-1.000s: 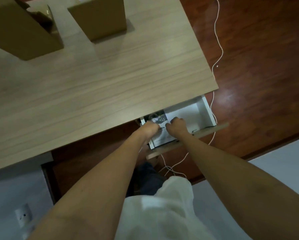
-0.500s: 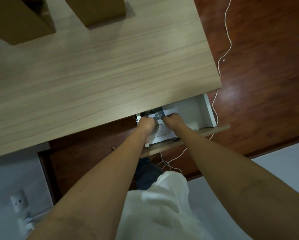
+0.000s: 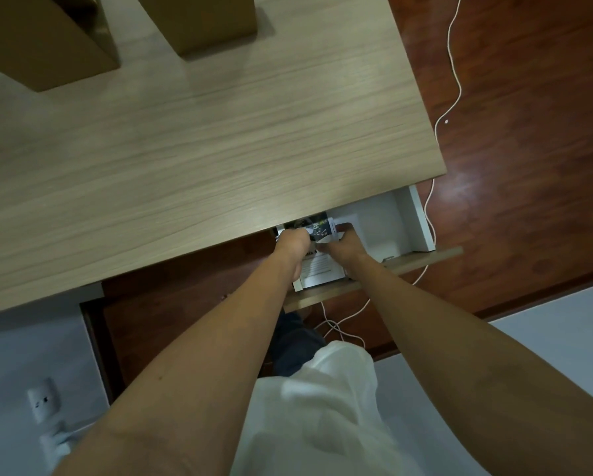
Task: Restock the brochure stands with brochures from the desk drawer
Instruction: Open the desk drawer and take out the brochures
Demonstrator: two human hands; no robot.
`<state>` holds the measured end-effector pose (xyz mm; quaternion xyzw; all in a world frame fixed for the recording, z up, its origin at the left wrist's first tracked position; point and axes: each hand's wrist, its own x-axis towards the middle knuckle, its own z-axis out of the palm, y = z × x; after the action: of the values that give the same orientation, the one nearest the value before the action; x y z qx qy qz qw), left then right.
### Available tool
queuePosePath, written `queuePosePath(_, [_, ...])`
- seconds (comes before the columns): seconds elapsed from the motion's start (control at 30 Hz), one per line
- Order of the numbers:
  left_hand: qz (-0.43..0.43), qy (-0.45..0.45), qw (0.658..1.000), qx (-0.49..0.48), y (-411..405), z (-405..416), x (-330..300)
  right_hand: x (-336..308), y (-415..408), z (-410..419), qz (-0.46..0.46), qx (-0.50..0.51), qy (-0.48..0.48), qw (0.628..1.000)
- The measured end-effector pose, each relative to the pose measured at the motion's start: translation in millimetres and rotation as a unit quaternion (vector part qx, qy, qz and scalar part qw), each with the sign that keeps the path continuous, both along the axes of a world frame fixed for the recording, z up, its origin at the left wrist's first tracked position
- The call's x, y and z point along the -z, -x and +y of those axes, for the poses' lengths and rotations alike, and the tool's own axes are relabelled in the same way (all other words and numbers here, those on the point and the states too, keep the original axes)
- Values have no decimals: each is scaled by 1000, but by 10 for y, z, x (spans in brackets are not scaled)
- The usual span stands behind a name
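Below the near edge of the pale wood-grain counter (image 3: 192, 159), a white drawer (image 3: 408, 228) stands pulled out, and both of a person's bare hands reach down into its left end. The left hand (image 3: 293, 243) curls its fingers over the left side of a stack of brochures (image 3: 317, 266) lying flat in the drawer; the right hand (image 3: 344, 243) grasps the stack from the right, its grip closed round the upper sheets, whose top corner, printed with a dark photograph, is lifted slightly. Both grips are grasping paper rather than released, though the fingertips themselves are hidden behind the knuckles. Lines of print cross the white lower half of the top brochure, and a bolder heading sits just below the hands, but the lettering is too small and blurred to read; no brand can be made out. The right half of the drawer shows only its white floor and side wall, with the wooden drawer front (image 3: 374, 274) running beneath the forearms. Two brown cardboard stands (image 3: 216, 25) rise at the far side of the counter, cut off by the frame. A white cable (image 3: 449, 63) trails over the red-brown wooden floor (image 3: 528, 166) to the right of the counter.
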<state>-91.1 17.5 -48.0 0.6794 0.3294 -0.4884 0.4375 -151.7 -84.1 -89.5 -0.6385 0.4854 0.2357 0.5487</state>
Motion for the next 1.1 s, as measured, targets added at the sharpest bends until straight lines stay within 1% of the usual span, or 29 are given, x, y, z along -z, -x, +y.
queuePosePath(0.1, [-14, 9, 1000, -8, 31, -4, -81, -92, 18, -15, -15, 27, -9, 999])
queuePosePath(0.23, [-43, 31, 999, 4, 68, 59, -165, -351, 40, -106, 6, -4, -45, 999])
queuePosePath(0.4, [-81, 32, 994, 68, 113, 171, -236, -759, 172, -281, 56, 51, -100, 992])
queuePosePath(0.47, [-49, 42, 992, 110, 133, 188, -233, -966, 327, -284, 54, 82, -102, 990])
queuePosePath(0.57, [-1, 89, 985, 146, 177, 128, -451, -1175, 573, -251, 42, 133, -92, 986])
queuePosePath(0.63, [7, 124, 977, 176, 233, 78, -634, -1308, 747, -199, 24, 167, -93, 981])
queuePosePath(0.7, [6, 145, 968, 203, 303, 51, -689, -1368, 889, -129, 6, 185, -87, 979])
queuePosePath(0.77, [-12, 157, 962, 222, 364, 20, -725, -1387, 1005, -76, -25, 228, -81, 970])
queuePosePath(0.87, [-33, 185, 953, 236, 422, -32, -810, -1453, 1130, -17, -73, 286, -109, 949])
queuePosePath(0.93, [-40, 211, 943, 252, 452, -105, -876, -1531, 1185, -15, -104, 308, -111, 939])
queuePosePath(1.03, [-74, 262, 926, 261, 458, -271, -1011, -1637, 1249, -84, -170, 343, -108, 918])
queuePosePath(1.1, [-100, 281, 916, 269, 464, -424, -1103, -1689, 1285, -179, -201, 350, -80, 911])
